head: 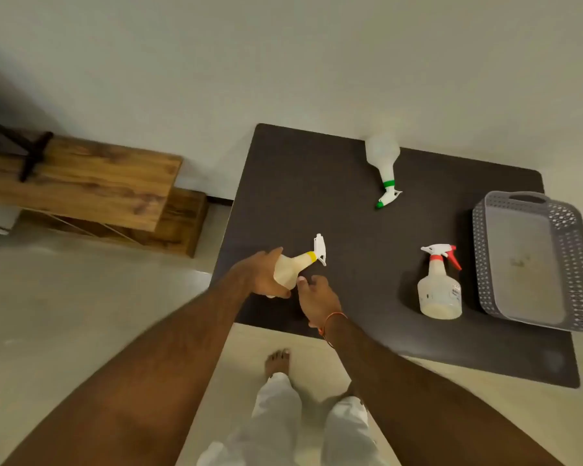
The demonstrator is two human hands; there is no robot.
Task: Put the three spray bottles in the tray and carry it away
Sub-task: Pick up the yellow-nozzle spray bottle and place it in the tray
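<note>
While my left hand (263, 275) wraps the yellow-collared bottle (292, 269) by its body, nozzle toward one o'clock, my right hand (317, 297) hovers loose-fingered beside it, probably to take it over. The tray (478, 230) waits empty at three o'clock, with the red-triggered bottle (440, 290) upright just beside it and the green-collared bottle (382, 156) lying at twelve.

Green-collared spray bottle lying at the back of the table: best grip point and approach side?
Grip the green-collared spray bottle at the narrow neck just above the green collar, coming from above. It lies on its side on the table, round body toward the wall and nozzle toward the person, so the neck is slim and open on both sides. The body looks too wide for an easy one-hand pinch.
</note>
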